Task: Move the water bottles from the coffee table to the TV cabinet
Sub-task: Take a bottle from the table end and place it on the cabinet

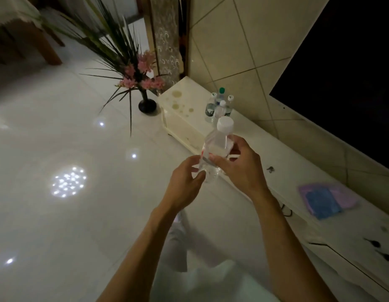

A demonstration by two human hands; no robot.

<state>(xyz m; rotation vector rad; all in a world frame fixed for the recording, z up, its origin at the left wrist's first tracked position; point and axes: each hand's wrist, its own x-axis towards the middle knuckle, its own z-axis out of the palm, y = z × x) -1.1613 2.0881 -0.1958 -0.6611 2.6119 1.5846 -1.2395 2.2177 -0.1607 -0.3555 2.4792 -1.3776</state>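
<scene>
at cabinet edge [184, 127] — bottle [217, 142] aloft

**Layout: worktop and surrounding area**

The worktop [250, 136] runs from centre to lower right, along the wall [243, 46]. The television [341, 73] is mounted above its right portion. The bottle cluster [219, 105] stands on the worktop near its left end. The vase [147, 104] stands on the floor [58, 127], just beside that left end. The flat packet [326, 199] lies on the worktop, right of the grips. The held bottle [217, 147] sits in front of the cluster, with the right grip [239, 164] around its middle and the left grip [187, 182] at its lower end.
</scene>
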